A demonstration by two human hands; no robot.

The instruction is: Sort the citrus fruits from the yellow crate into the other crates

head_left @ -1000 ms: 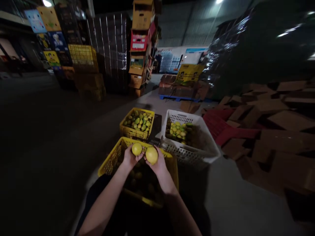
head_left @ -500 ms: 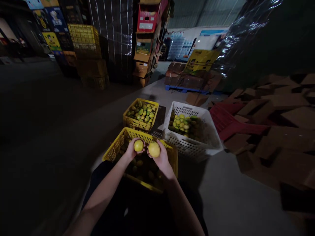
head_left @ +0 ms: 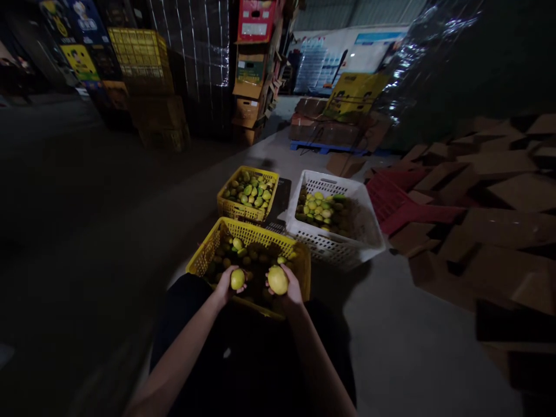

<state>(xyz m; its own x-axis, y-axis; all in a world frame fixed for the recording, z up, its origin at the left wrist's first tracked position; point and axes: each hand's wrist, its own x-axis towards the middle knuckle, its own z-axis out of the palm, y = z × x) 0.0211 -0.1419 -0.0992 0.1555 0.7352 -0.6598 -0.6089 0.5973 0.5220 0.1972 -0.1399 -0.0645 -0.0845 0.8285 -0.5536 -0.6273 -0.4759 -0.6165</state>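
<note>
My left hand [head_left: 226, 285] is closed around a small yellow lemon [head_left: 237, 279]. A larger, paler lemon [head_left: 278, 280] rests in the curled fingers of my right hand [head_left: 292, 288]. Both hands hover apart above the near yellow crate [head_left: 204, 250], whose shadowed inside holds several yellow and green fruits [head_left: 238, 244]. Behind it stands a smaller yellow crate [head_left: 226, 207] filled with green-yellow lemons [head_left: 254, 191]. To the right, a white crate [head_left: 369, 223] contains more lemons [head_left: 319, 207], heaped toward its left side.
Flattened and open cardboard boxes [head_left: 499, 231] lie piled on the right, beside a red plastic crate [head_left: 391, 200]. At the back are a blue pallet [head_left: 324, 146] with boxes, a tall carton stack [head_left: 249, 75] and stacked yellow crates [head_left: 141, 58]. Grey floor [head_left: 403, 341] surrounds the crates.
My hands have moved apart and nearer to me, each still holding its lemon. More fruit in the near yellow crate shows between and beyond them. The view has shifted slightly.
</note>
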